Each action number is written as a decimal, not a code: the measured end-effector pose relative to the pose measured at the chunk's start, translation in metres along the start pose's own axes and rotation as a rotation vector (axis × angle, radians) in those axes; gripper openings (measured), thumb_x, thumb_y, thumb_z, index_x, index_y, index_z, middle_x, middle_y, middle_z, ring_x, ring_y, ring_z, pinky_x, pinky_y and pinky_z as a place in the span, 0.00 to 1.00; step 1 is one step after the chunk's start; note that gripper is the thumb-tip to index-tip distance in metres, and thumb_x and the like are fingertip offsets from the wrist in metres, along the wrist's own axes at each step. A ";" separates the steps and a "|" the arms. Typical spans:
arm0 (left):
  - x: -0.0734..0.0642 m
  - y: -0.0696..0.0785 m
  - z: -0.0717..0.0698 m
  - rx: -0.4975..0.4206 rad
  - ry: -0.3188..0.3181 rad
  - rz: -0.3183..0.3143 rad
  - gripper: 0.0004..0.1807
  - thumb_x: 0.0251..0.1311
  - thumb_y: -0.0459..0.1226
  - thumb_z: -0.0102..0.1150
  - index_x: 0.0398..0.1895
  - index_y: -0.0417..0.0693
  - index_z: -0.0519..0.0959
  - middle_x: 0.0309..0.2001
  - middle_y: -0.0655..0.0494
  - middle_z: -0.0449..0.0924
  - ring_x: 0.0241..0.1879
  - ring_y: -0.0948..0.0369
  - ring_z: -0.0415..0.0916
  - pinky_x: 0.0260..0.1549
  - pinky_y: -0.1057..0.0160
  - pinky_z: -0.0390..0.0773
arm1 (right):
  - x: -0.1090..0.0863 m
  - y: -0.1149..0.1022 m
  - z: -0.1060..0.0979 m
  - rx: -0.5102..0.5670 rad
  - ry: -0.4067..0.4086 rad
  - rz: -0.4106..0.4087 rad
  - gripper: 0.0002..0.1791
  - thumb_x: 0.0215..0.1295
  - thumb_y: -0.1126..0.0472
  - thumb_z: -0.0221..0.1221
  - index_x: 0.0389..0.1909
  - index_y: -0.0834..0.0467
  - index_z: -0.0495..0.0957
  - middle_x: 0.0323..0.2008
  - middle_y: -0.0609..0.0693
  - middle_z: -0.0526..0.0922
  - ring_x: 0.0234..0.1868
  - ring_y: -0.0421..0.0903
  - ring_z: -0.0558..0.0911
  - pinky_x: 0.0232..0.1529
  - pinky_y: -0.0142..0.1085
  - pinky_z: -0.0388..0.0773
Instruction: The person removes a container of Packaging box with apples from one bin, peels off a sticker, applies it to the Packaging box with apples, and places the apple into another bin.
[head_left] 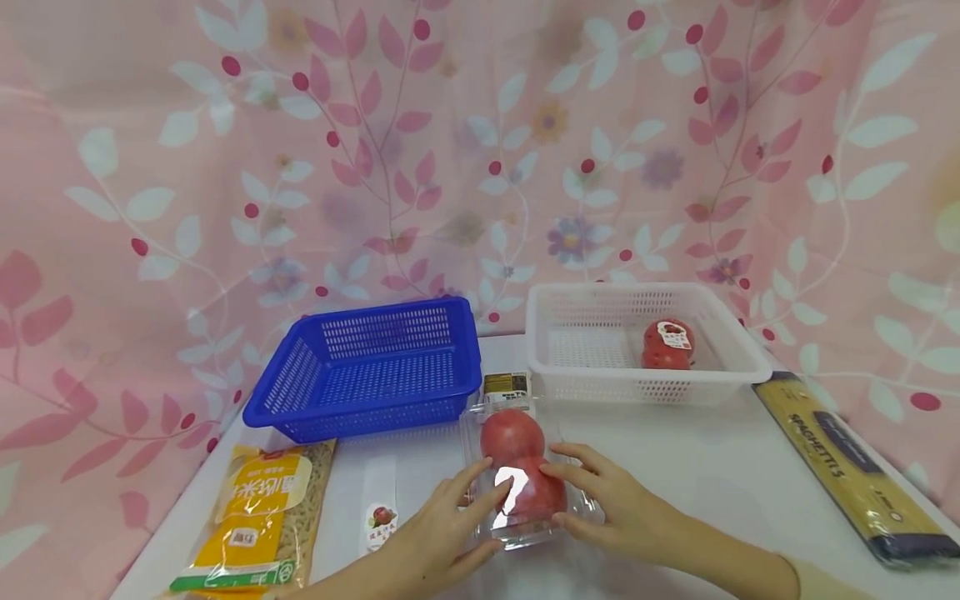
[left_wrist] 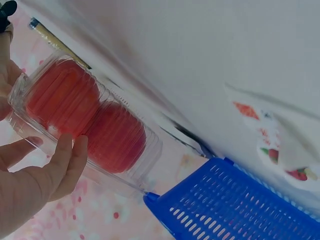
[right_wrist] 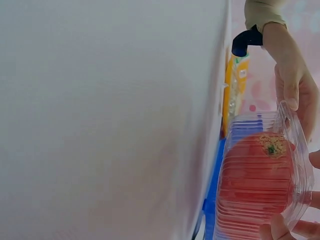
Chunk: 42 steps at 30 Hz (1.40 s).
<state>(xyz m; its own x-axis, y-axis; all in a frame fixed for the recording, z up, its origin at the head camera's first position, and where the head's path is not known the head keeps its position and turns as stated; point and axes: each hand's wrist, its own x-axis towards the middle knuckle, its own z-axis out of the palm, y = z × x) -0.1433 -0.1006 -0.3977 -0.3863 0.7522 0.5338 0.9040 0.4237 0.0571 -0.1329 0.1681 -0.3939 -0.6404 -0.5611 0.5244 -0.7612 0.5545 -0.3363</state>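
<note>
A clear plastic box of red tomatoes (head_left: 512, 435) sits between my hands, near the table's front, with two tomatoes inside. My left hand (head_left: 442, 527) holds its left side, fingers on the lid and thumb low by the near edge. On the opposite side, my right hand (head_left: 626, 506) holds the rim with spread, bent fingers. The left wrist view shows the ribbed box (left_wrist: 87, 117) with left fingertips (left_wrist: 75, 155) against it. Seen from the right wrist, the left thumb (right_wrist: 291, 95) lies on the rim corner. Whether the box's underside touches the table, I cannot tell.
A blue basket (head_left: 382, 423) stands behind on the left. The white basket (head_left: 600, 382) at back right contains more tomatoes (head_left: 667, 357). A yellow pasta bag (head_left: 255, 517), a labelled strip (head_left: 381, 517), a small dark-labelled packet (head_left: 507, 383) and a spaghetti pack (head_left: 847, 467) lie around.
</note>
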 end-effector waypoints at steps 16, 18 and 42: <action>-0.007 0.001 0.008 -0.070 -0.097 -0.016 0.29 0.60 0.47 0.56 0.61 0.43 0.66 0.61 0.39 0.61 0.41 0.58 0.76 0.38 0.63 0.78 | -0.014 0.002 0.017 -0.011 0.021 -0.040 0.26 0.57 0.51 0.62 0.57 0.53 0.72 0.55 0.51 0.69 0.49 0.52 0.76 0.42 0.43 0.78; -0.007 0.001 0.007 -0.067 -0.114 -0.027 0.29 0.59 0.46 0.56 0.61 0.43 0.66 0.61 0.39 0.61 0.42 0.57 0.76 0.38 0.63 0.78 | -0.014 0.002 0.017 -0.010 -0.001 -0.022 0.27 0.57 0.51 0.62 0.58 0.52 0.71 0.56 0.52 0.69 0.50 0.52 0.76 0.42 0.43 0.78; -0.007 0.000 -0.001 -0.019 -0.331 -0.095 0.41 0.54 0.45 0.60 0.68 0.46 0.53 0.66 0.39 0.54 0.52 0.49 0.71 0.38 0.59 0.79 | -0.011 -0.007 0.012 -0.257 -0.065 -0.016 0.30 0.56 0.48 0.61 0.60 0.52 0.68 0.58 0.50 0.68 0.49 0.44 0.72 0.41 0.40 0.78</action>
<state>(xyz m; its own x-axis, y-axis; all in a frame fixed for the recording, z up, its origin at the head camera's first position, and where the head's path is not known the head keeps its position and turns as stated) -0.1398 -0.1066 -0.4007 -0.5048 0.8340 0.2228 0.8630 0.4928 0.1109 -0.1218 0.1632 -0.4063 -0.6403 -0.6045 0.4739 -0.7256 0.6785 -0.1147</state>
